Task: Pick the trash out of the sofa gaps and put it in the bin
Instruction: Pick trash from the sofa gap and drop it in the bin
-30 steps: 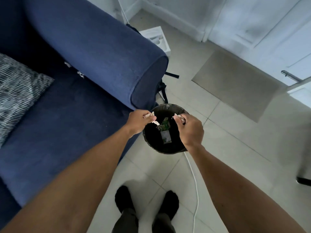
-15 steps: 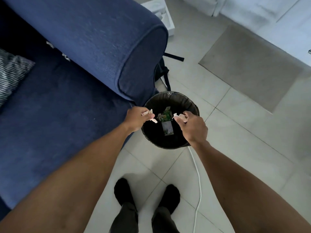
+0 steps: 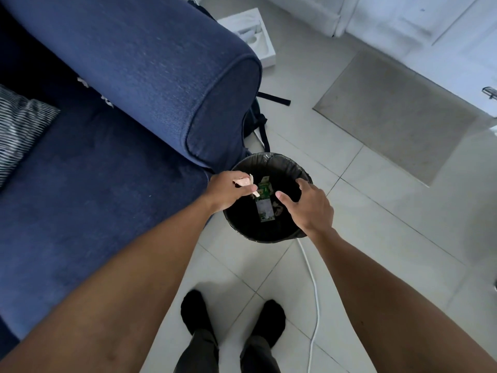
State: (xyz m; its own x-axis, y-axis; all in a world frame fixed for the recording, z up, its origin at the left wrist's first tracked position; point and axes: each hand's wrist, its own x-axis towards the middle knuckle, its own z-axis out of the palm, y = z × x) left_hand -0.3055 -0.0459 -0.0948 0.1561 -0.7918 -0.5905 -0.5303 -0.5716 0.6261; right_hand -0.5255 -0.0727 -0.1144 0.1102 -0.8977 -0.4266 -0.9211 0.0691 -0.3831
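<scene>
A round black bin (image 3: 277, 158) with a dark liner stands on the tiled floor by the blue sofa's armrest (image 3: 166, 76). Green and white wrappers (image 3: 265, 200) lie at its bottom, with a pale scrap (image 3: 279, 210) beside them. My left hand (image 3: 228, 191) hovers over the bin's left rim, pinching a pale paper scrap (image 3: 251, 184). My right hand (image 3: 309, 205) is over the right side of the bin, fingers spread, holding nothing. Small white bits (image 3: 106, 99) sit in the gap between the seat and the armrest.
A striped cushion (image 3: 18, 125) lies on the sofa seat at the left. A dark bag with straps (image 3: 259, 122) sits behind the bin, a white box (image 3: 250, 30) beyond it. A beige mat (image 3: 398, 111) lies to the right. A white cable (image 3: 313, 286) runs past my feet.
My right hand has opened and its pale scrap has dropped into the bin. My left hand still pinches its scrap over the rim.
</scene>
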